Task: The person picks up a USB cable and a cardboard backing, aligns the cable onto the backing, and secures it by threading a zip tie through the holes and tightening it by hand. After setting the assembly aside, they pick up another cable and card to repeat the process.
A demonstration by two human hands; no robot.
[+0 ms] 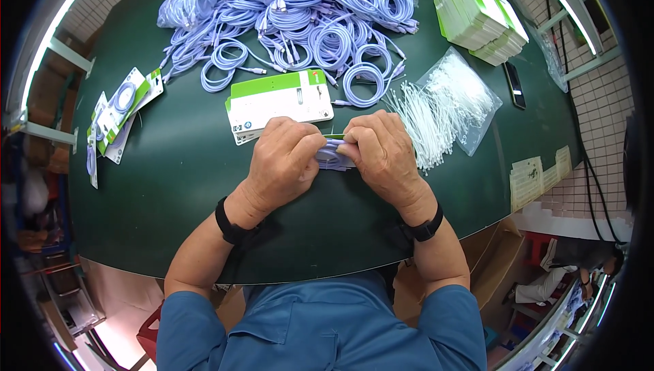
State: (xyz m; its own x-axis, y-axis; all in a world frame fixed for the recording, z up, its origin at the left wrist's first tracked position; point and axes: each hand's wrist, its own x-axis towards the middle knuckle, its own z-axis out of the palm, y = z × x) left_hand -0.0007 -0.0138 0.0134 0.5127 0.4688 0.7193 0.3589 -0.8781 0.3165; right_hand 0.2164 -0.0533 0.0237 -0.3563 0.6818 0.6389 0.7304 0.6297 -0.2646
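Packs of white-and-green card with lavender cable [125, 98], flat at far left on the dark green tabletop [177, 187]: several, overlapping too much for a sure count. Toward the back, one big heap of lavender cable coils with pale plugs [313, 3], too tangled to count. Nearer, white cards with a green band [279, 102], at least two, overlapping. Just in front, one left hand [283, 160], one black wristband [230, 223], narrow pinch on the left side of one lavender cable coil [332, 162], one green card edge [334, 136] behind. At the coil's right side, one right hand [385, 156], second black wristband [427, 226], likewise pinching narrowly; cannot tell where each hidden fingertip presses. Beside it, countless thin white plastic ties [419, 122], one clear plastic bag [477, 122]. Behind, stacked white-and-green cards [477, 13], uncounted. Farthest right, one black phone [516, 85].
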